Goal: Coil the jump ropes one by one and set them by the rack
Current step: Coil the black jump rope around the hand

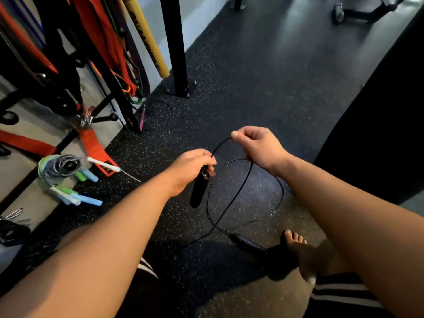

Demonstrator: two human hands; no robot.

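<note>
A thin black jump rope [278, 196] hangs in loops between my hands above the speckled floor. My left hand [188, 171] is closed on the top of one black handle [199, 191], which dangles below it. My right hand [257, 143] pinches the cord a little higher and to the right. The rope's other black handle [247, 244] lies on the floor near my bare foot [305, 253]. Coiled ropes with pale green, blue and white handles [66, 175] lie on the floor at the left, beside the rack [110, 88].
The rack at upper left holds red straps, bands and a yellow bar [146, 40]. A black post [176, 49] is bolted to the floor behind it. A dark bag-like mass [385, 134] fills the right side. Equipment wheels [338, 12] show at the top right.
</note>
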